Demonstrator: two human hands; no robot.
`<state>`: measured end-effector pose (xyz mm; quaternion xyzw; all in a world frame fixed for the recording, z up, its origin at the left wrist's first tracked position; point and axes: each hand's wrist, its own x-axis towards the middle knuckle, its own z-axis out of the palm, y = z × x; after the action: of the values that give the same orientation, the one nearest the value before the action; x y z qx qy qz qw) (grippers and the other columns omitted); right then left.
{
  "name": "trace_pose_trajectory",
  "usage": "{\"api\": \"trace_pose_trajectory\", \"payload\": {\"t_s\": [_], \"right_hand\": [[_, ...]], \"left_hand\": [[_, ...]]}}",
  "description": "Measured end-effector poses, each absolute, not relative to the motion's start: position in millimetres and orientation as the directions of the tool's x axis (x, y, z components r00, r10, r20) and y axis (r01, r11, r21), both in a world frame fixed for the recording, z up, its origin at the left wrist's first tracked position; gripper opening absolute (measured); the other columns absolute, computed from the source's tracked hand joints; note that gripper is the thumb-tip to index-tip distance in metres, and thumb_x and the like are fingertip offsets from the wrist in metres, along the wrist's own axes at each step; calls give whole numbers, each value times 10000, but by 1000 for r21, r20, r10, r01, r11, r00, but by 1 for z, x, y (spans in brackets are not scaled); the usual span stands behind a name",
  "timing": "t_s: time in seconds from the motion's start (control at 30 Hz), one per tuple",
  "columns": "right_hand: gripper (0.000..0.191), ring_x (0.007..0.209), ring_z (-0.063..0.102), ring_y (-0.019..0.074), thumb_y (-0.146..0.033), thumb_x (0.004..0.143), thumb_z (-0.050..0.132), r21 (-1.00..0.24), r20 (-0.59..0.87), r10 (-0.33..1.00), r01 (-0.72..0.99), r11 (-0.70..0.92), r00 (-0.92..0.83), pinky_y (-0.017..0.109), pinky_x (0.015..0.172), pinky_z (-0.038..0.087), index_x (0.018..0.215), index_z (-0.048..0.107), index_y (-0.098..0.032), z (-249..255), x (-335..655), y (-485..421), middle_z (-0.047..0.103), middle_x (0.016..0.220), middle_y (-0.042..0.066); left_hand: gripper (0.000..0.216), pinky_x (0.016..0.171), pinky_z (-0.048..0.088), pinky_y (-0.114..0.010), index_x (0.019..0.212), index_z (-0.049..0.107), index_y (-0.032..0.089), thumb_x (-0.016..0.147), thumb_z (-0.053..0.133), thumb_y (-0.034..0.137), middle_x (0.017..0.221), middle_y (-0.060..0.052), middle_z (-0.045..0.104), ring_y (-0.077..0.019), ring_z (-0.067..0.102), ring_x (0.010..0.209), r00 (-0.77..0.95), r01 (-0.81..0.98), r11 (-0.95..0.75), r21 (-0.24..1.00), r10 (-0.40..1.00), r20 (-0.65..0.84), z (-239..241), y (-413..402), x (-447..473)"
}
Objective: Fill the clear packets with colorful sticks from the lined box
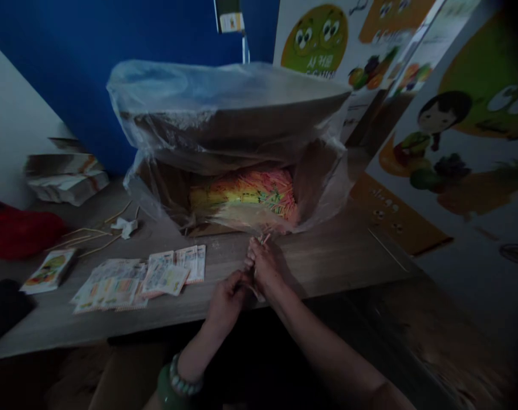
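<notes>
Near the table's front edge my two hands are close together, fingers closed. My right hand (264, 266) grips a few thin orange sticks (266, 238), whose tips poke out above its fingers. Beside it, my left hand (228, 300) pinches what looks like a small paper packet (257, 292), largely hidden by the fingers. Just beyond stands an open cardboard box (207, 229) lined with a clear plastic bag (164, 82). Inside lies a heap of thin coloured sticks (250, 191) in yellow, orange, pink and green. To my left, printed flat packets (117, 282) overlap on the table.
Farther left are a small printed box (50, 270), a dark object (4, 310), a red bag (23, 230), thin loose strips (90, 233), crumpled white paper (125, 226) and stacked white cartons (68, 179). Large printed cartons (468, 148) stand on the right.
</notes>
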<state>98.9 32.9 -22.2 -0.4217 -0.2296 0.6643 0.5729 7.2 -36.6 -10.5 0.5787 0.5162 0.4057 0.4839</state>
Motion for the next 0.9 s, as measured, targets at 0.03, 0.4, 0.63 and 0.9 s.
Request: {"api": "trace_pose_trajectory", "payload": {"t_s": [0.03, 0.4, 0.63, 0.9], "right_hand": [[494, 446, 257, 69, -615, 680, 696, -807, -290, 957, -533, -255, -20, 216, 432, 258, 715, 377, -240, -22, 100, 31, 313, 539, -107], [316, 908, 659, 245, -344, 909, 523, -637, 173, 985, 764, 102, 12, 332, 813, 469, 1153, 656, -193, 49, 164, 93, 717, 921, 101], [345, 845, 701, 261, -201, 935, 466, -314, -68, 925, 888, 335, -373, 337, 729, 494, 1144, 738, -237, 12, 174, 63, 760, 952, 124], [283, 906, 681, 231, -270, 917, 514, -585, -40, 926, 760, 282, -375, 321, 796, 511, 1079, 740, -222, 16, 203, 62, 753, 1009, 74]], "left_hand": [[95, 658, 448, -258, 687, 566, 189, 715, 490, 140, 671, 12, 594, -148, 553, 672, 189, 196, 11, 980, 981, -49, -10, -38, 4], [222, 1066, 408, -591, 784, 729, 149, 835, 531, 61, 1480, -170, 500, -389, 455, 1357, 451, 879, -472, 61, 867, 213, 56, 42, -13], [237, 1161, 217, -678, 979, 756, 175, 899, 541, 115, 1527, -150, 453, -375, 329, 1455, 635, 772, -618, -145, 757, 154, 26, 67, -3], [226, 877, 513, -390, 1054, 694, 148, 948, 494, 160, 1049, -118, 696, -263, 626, 1020, 591, 802, -584, 124, 806, -26, 13, 28, -5]]}}
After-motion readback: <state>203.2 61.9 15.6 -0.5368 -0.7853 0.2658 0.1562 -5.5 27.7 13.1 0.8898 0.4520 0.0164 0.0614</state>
